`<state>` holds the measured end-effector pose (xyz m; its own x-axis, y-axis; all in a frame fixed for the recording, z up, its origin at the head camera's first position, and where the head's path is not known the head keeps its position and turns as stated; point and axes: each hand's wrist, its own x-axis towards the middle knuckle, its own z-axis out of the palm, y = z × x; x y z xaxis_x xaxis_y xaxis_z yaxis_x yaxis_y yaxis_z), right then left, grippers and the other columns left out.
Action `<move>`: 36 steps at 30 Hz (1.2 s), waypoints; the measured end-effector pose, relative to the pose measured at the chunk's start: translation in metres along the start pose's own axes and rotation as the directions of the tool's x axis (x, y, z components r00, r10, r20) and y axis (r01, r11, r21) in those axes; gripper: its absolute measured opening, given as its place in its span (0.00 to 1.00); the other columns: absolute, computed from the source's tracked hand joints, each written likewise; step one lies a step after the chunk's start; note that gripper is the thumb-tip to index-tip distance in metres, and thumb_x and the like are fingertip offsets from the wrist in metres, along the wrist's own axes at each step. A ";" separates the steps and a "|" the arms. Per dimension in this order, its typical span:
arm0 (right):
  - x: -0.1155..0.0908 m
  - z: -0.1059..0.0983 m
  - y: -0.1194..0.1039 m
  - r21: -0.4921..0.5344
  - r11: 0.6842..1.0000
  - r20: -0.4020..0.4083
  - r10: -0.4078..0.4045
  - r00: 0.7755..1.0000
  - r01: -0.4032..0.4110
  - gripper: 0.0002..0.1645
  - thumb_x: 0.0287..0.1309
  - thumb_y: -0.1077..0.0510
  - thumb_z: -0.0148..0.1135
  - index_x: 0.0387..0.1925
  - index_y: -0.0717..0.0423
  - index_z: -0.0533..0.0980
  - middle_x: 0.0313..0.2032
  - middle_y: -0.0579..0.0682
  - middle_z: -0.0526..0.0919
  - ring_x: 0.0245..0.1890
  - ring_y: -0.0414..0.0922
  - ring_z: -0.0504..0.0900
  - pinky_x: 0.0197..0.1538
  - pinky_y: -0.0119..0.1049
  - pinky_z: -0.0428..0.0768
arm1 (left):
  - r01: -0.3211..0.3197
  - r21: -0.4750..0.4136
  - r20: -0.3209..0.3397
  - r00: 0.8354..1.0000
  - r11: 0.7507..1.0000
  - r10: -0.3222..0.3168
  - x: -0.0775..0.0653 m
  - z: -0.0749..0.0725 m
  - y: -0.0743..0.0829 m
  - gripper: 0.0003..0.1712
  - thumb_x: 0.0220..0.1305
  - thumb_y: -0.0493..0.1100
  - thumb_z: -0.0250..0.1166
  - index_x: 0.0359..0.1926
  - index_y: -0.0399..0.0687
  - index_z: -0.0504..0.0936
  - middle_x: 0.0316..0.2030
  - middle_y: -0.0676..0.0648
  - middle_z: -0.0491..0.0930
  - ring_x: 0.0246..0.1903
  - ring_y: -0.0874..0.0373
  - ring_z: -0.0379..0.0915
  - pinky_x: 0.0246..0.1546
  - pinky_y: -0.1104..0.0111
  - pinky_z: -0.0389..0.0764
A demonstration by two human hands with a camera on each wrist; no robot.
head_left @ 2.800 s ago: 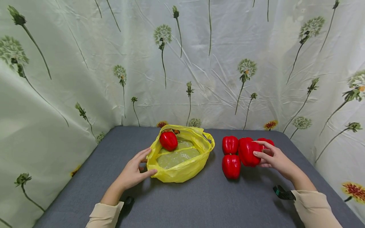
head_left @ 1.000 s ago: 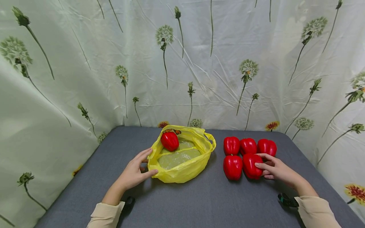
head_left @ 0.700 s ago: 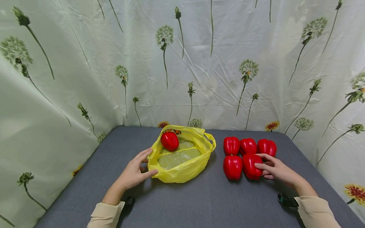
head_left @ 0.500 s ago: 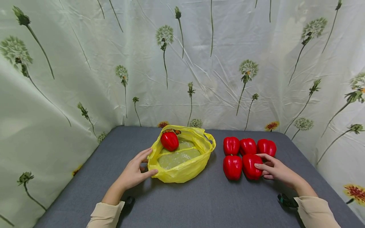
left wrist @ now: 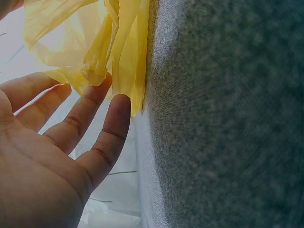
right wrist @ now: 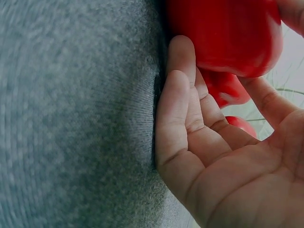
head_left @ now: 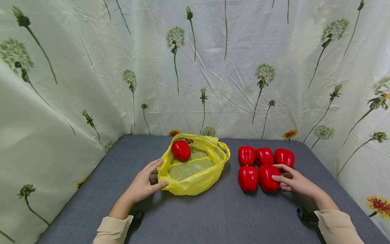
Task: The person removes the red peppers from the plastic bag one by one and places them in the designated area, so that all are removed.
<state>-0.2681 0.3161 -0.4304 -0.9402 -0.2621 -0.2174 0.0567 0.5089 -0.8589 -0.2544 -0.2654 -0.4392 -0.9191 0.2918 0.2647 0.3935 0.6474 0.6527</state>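
My right hand point(head_left: 294, 181) holds a red bell pepper point(head_left: 268, 179) on the table, thumb on its near side and fingers around its right. In the right wrist view the fingers point(right wrist: 173, 102) lie low along the tabletop against the pepper point(right wrist: 228, 33). Another bell pepper point(head_left: 248, 179) sits just left of it, and three more point(head_left: 264, 156) form a row behind. My left hand point(head_left: 144, 183) touches the left side of an open yellow plastic bag point(head_left: 195, 184). Its fingers point(left wrist: 114, 135) are spread and fairly straight in the left wrist view. Inside the bag lies one bell pepper point(head_left: 181, 151).
The grey cloth-covered table point(head_left: 201, 220) reaches back to a pale curtain point(head_left: 213, 67) printed with dandelions, which also runs along both sides. A loop handle point(head_left: 224, 150) of the bag sticks out on its right. Dark bands point(head_left: 306, 214) sit at both wrists.
Since 2.8 seconds ago, my right hand has lowered the bell pepper toward me, into the front row on the table. In the last second both hands stay put; the left hand and bag have not moved.
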 end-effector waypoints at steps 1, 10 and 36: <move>0.000 0.000 0.000 0.002 1.000 -0.003 0.002 1.000 -0.002 0.42 0.77 0.46 0.61 0.81 0.59 0.56 0.62 0.64 0.77 0.50 0.48 0.85 0.52 0.34 0.87 | 0.003 0.000 0.001 1.000 1.000 -0.003 0.000 0.000 0.000 0.50 0.67 0.55 0.77 0.81 0.43 0.66 0.80 0.39 0.65 0.61 0.44 0.83 0.50 0.58 0.87; 0.002 0.001 -0.001 -0.003 1.000 -0.003 -0.008 1.000 0.008 0.43 0.77 0.47 0.61 0.81 0.59 0.56 0.60 0.64 0.78 0.50 0.49 0.85 0.52 0.34 0.87 | 0.003 -0.007 -0.002 1.000 1.000 -0.003 0.000 -0.001 -0.001 0.49 0.67 0.55 0.77 0.81 0.43 0.67 0.80 0.39 0.65 0.61 0.44 0.83 0.49 0.59 0.87; 0.001 -0.001 0.003 0.040 0.999 -0.013 0.007 1.000 -0.006 0.42 0.79 0.48 0.60 0.80 0.62 0.56 0.54 0.55 0.80 0.45 0.47 0.86 0.49 0.37 0.88 | 0.011 0.006 -0.009 1.000 1.000 -0.011 0.000 -0.001 0.001 0.50 0.65 0.56 0.78 0.81 0.43 0.67 0.80 0.39 0.65 0.60 0.44 0.83 0.48 0.62 0.86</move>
<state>-0.2692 0.3178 -0.4325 -0.9442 -0.2478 -0.2169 0.0757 0.4777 -0.8752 -0.2537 -0.2651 -0.4378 -0.9237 0.2780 0.2637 0.3831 0.6547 0.6517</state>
